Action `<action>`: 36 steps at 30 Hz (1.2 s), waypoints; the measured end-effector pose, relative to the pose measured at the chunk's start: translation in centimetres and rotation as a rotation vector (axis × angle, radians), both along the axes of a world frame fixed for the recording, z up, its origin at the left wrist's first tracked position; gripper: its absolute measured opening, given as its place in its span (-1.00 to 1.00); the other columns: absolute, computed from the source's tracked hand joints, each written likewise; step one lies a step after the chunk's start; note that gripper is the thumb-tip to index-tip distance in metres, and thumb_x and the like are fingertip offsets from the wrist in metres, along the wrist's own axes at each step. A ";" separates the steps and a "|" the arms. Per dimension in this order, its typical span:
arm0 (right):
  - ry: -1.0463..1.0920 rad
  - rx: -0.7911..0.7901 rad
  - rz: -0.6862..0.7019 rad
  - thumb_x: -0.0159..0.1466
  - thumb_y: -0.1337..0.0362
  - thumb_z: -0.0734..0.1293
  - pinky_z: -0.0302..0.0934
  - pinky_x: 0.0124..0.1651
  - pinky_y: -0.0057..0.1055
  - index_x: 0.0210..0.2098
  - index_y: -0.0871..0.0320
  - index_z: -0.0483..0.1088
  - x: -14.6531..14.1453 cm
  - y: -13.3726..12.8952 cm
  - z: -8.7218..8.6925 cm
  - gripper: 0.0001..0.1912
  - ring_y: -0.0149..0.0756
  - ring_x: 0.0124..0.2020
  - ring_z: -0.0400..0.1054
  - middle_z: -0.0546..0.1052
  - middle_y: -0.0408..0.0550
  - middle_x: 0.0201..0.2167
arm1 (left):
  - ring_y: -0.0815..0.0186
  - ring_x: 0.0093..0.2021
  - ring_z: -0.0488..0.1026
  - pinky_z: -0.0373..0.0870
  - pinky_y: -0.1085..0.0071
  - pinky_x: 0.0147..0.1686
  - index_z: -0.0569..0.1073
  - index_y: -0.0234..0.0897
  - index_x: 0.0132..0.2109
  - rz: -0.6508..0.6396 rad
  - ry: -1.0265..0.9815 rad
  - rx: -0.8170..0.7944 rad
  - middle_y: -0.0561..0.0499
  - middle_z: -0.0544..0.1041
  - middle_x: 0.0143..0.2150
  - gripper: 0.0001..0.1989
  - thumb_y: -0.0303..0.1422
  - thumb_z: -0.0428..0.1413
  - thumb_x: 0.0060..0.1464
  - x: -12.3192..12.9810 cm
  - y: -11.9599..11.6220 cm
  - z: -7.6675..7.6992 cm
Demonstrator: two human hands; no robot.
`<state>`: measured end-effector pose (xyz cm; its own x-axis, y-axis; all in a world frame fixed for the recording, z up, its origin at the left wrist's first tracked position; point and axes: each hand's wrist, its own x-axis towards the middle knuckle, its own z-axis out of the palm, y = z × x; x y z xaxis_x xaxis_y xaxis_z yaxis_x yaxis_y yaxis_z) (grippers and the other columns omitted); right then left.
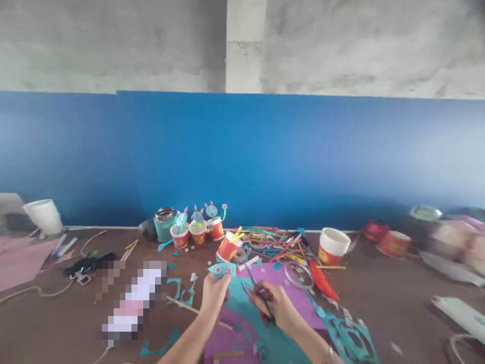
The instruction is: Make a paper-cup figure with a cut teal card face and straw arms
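Observation:
My left hand [215, 294] pinches a light blue paper piece [219, 271] with red shapes drawn on it. In my right hand [276, 302] are dark-handled scissors [250, 276], the blades pointing up and away from me, a little right of the paper piece. Below both hands lie a blue paper sheet [242, 299] and a purple sheet [308, 303]. Just beyond them stands a red paper cup [226, 249], tilted, with yellow strips on it.
Behind are several red-and-white cups with blue paper animal faces [197, 216] and a teal jar [164, 225]. Loose coloured sticks [273, 237], a roll of clear tape [299, 276] and a larger cup [333, 246] lie to the right. Cut blue scraps [350, 336] are nearer.

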<state>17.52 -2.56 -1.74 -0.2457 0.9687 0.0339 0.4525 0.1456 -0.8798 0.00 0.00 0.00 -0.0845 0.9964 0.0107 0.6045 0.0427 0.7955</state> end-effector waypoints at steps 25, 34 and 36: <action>0.128 0.268 -0.071 0.02 0.46 0.23 0.16 -0.35 -0.44 -0.30 0.14 0.26 0.3 3.0 0.4 -0.77 -0.35 -0.43 0.24 0.35 -0.18 -0.47 | 0.30 -0.44 0.41 0.24 0.45 -0.42 0.44 -0.26 -0.21 -0.237 -0.029 0.240 -0.02 0.52 -0.34 -0.80 -0.43 0.10 -0.06 0.4 -0.8 -1.4; 0.421 0.142 -0.094 0.08 0.20 0.42 0.18 -0.31 -0.43 -0.27 0.10 0.23 -0.8 1.5 1.7 -0.67 -0.34 -0.37 0.27 0.38 -0.15 -0.40 | 0.47 -0.70 0.02 -0.09 0.50 -0.65 0.35 -0.27 -0.60 -0.113 -0.586 0.040 0.21 0.08 -0.75 -0.72 -0.17 0.16 -0.15 0.6 0.1 -1.3; 0.408 0.105 -0.024 0.09 0.13 0.43 0.16 -0.33 -0.45 -0.29 0.11 0.23 -0.9 1.1 1.9 -0.66 -0.37 -0.40 0.24 0.35 -0.19 -0.44 | 0.50 -0.73 -0.05 -0.14 0.51 -0.68 0.38 -0.28 -0.54 -0.079 -0.744 -0.019 0.24 0.04 -0.78 -0.63 -0.03 0.12 -0.12 0.4 0.1 -0.9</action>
<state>16.67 -1.44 0.11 -0.1686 0.9602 0.2227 0.0742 0.2377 -0.9685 0.45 0.06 -0.93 0.0086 0.9992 -0.0385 -0.0909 0.0391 0.9951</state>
